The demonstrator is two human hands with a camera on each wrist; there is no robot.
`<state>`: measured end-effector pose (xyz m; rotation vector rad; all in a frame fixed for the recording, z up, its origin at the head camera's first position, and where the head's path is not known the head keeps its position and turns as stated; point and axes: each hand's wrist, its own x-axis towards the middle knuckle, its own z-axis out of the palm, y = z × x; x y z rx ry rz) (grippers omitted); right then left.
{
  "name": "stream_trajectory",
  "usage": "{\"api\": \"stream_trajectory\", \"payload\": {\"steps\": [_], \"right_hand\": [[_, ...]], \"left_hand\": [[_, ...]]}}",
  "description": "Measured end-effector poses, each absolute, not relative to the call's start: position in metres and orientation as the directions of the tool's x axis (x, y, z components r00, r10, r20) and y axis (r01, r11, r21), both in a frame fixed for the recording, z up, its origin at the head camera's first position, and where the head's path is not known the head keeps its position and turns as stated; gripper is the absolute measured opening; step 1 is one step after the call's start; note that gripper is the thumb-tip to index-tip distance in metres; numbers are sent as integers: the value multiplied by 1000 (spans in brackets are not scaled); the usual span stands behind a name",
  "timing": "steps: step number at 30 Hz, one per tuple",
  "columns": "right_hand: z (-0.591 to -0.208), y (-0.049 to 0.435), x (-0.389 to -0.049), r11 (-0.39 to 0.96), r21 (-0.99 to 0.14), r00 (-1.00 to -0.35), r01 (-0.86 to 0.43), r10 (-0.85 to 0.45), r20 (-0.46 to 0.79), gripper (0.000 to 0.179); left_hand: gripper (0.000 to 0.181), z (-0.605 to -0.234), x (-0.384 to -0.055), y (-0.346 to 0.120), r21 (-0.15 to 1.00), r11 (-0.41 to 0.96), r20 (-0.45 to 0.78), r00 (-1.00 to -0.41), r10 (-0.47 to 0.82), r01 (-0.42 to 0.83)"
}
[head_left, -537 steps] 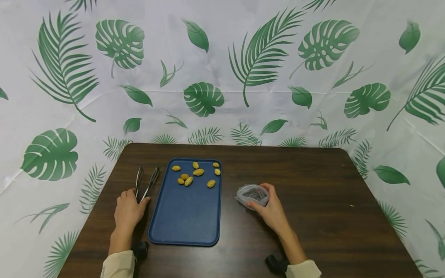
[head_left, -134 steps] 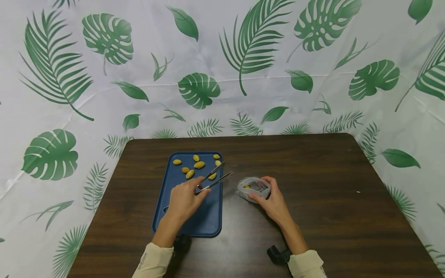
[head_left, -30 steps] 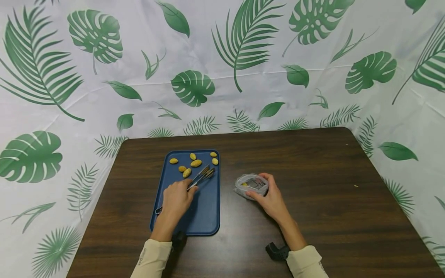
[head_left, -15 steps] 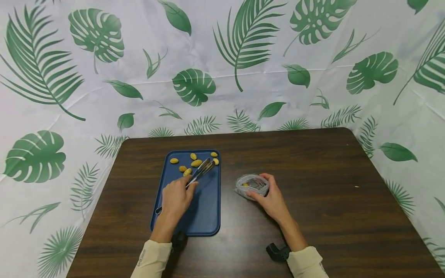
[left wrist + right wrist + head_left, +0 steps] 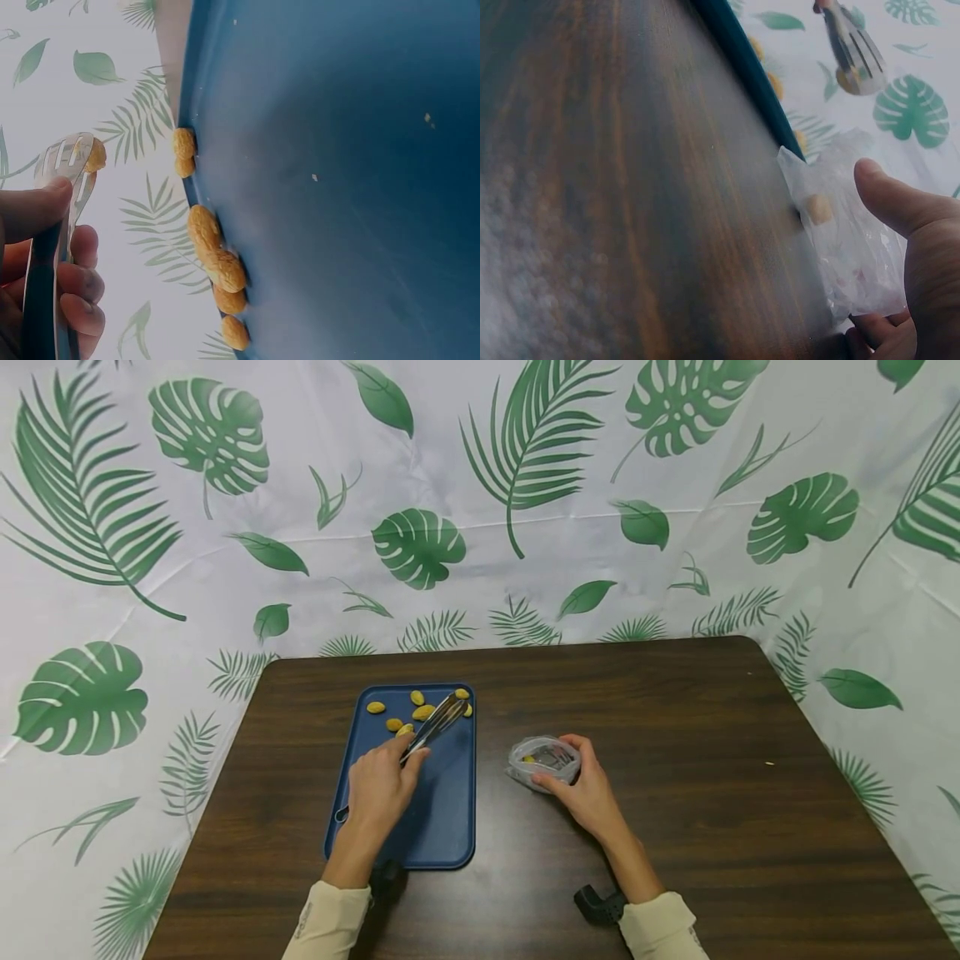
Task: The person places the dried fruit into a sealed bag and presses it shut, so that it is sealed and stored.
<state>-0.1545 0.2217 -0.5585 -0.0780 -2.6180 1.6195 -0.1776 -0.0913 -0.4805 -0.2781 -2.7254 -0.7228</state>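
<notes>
Metal tongs [image 5: 447,714] with slotted ends are in my left hand [image 5: 381,781], over the blue tray [image 5: 435,827]. In the left wrist view, a wrinkled yellow oval piece [image 5: 95,156] shows between the tong ends, above the tray. Several more yellow pieces [image 5: 423,712] lie along the tray's far part. My right hand [image 5: 592,797] grips a clear plastic bag [image 5: 519,774] by its side, thumb at the rim, and its mouth stands open upward. Inside the bag is a yellow piece [image 5: 819,208], seen through the plastic in the right wrist view.
The dark wooden table [image 5: 637,693] extends to the right of the bag, with a tiny pale scrap [image 5: 769,763] on it. A white cloth with green leaves [image 5: 420,547] hangs behind the table. The tray's right rim is a short way left of the bag.
The tongs have risen from the tray and shifted slightly toward its far side, with a yellow piece now between their ends. The right hand and bag have stayed in place.
</notes>
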Motion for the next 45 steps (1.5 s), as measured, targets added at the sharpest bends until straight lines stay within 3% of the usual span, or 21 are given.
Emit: {"api": "stream_trajectory", "payload": {"steps": [13, 27, 45], "right_hand": [[-560, 221, -155, 440, -898, -997, 9, 74, 26, 80], [-561, 223, -156, 447, -894, -997, 3, 75, 34, 79], [-561, 222, -154, 440, -898, -998, 10, 61, 18, 78]], "left_hand": [[32, -479, -175, -86, 441, 843, 421, -900, 109, 308], [25, -475, -169, -75, 456, 822, 397, -905, 157, 342], [16, -473, -167, -68, 454, 796, 455, -872, 180, 401]]}}
